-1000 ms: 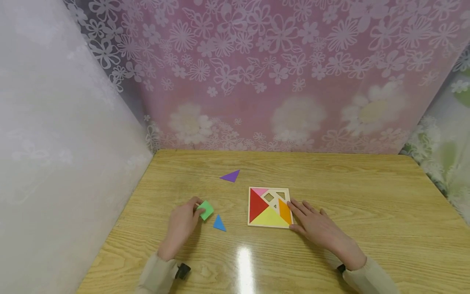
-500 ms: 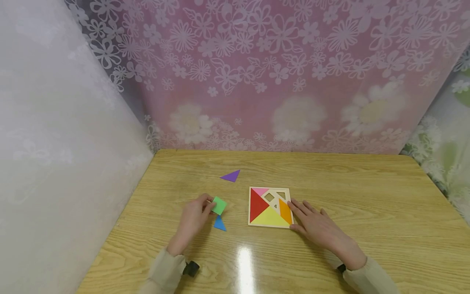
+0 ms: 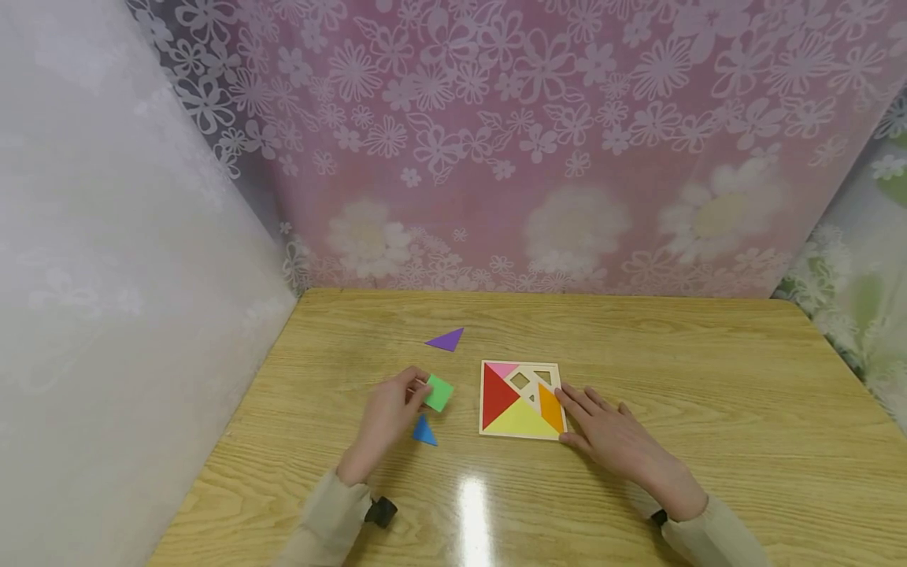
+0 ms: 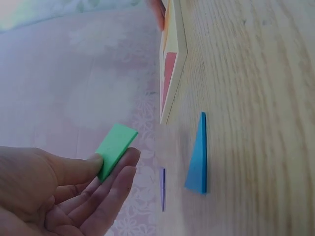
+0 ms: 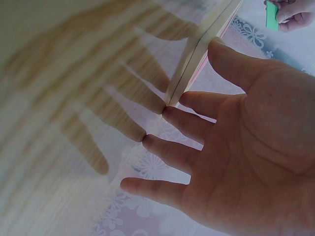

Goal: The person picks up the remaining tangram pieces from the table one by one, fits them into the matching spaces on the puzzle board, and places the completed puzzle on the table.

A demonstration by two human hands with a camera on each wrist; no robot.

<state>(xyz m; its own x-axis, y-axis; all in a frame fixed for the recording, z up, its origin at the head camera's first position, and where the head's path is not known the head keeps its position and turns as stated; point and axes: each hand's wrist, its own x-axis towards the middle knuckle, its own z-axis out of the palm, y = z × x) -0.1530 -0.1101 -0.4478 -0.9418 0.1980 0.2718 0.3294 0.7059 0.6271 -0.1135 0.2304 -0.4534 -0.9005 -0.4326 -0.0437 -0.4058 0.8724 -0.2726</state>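
Between thumb and fingers my left hand (image 3: 388,409) pinches a green square tangram piece (image 3: 439,392), held up above the table in the left wrist view. My right hand (image 3: 615,439) lies with its fingers spread along the right edge of the wooden tangram board (image 3: 484,435), thumb and fingertips at the rim. Set in the board are a red triangle (image 3: 497,396), a yellow triangle (image 3: 523,421), an orange parallelogram (image 3: 549,408) and a pink triangle (image 3: 502,368). Cut-out recesses show bare in its upper right part.
A blue triangle (image 3: 424,431) lies on the table just below the green piece. Farther back rests a purple triangle (image 3: 446,340). The wood-grain table (image 3: 680,354) ends at a pink flowered curtain (image 3: 468,157), and a pale curtain (image 3: 127,276) hangs along the left.
My left hand has carried the green square rightward and slightly away from me, past the blue triangle and closer to the board. My right hand and the board have stayed put.
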